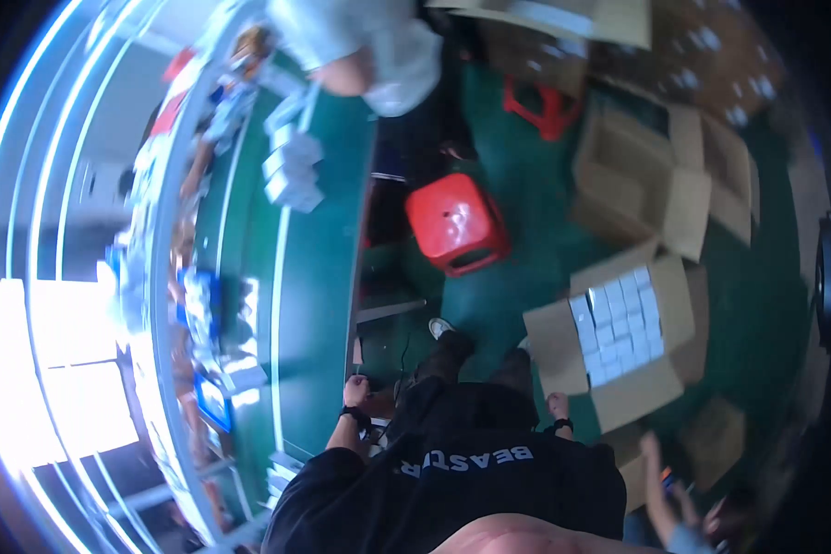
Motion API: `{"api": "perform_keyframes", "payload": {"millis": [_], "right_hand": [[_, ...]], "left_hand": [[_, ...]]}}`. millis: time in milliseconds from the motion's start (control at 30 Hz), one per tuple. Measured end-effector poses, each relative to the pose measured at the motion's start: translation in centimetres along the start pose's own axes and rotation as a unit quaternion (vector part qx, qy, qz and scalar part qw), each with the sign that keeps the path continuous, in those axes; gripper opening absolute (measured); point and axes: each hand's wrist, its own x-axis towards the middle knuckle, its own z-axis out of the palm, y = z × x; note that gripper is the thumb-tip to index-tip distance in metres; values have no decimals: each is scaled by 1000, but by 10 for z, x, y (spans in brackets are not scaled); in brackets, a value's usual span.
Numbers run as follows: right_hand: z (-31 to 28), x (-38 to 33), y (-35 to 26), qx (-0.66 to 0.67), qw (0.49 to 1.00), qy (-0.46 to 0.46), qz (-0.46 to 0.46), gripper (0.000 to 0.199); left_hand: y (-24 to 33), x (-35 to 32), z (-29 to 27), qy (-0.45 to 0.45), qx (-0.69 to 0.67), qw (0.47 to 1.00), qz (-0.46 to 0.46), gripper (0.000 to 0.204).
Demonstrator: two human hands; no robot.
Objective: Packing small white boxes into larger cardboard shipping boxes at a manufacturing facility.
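Note:
My left hand [356, 390] is by the edge of the long green worktable [319, 305], a dark band around its wrist. Its fingers look curled in; what they hold, if anything, is hidden. On the other side of my dark-clothed body, my right hand [558, 404] hangs low, also with a dark band at the wrist. It is closest to an open cardboard carton [563, 346] packed with rows of small white boxes [619, 323]. Blur and small size hide how its fingers lie, and nothing shows in it.
A red plastic stool [452, 222] stands ahead on the green floor; another red stool [543, 106] is farther off. Empty open cartons [632, 171] lie to the right. White boxes [294, 171] are stacked on the worktable. One person [379, 55] is ahead, another person's arm [660, 489] lower right.

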Motion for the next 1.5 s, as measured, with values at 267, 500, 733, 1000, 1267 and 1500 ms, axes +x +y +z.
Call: {"api": "perform_keyframes", "payload": {"millis": [267,500,733,1000,1267,1500], "right_hand": [[-26,28,-315,-193,961,-42,-192,26],[79,-3,-634,-306,774,-50,-552,44],[139,-30,-927,-381,489,184,-763,49],[192,114,-1086,-535,304,275,-738,56],[175,111,-1148,-593,285,34,-753,41],[190,72,-1111,-504,213,-39,-836,59]], "left_hand": [[-29,-26,-1,222,53,966,125,35],[-47,13,-40,234,79,963,110,65],[-35,15,-41,178,96,979,18,76],[11,45,-67,102,-41,991,-78,77],[257,127,-140,232,-175,922,254,96],[398,186,-123,338,-221,875,268,115]]}}
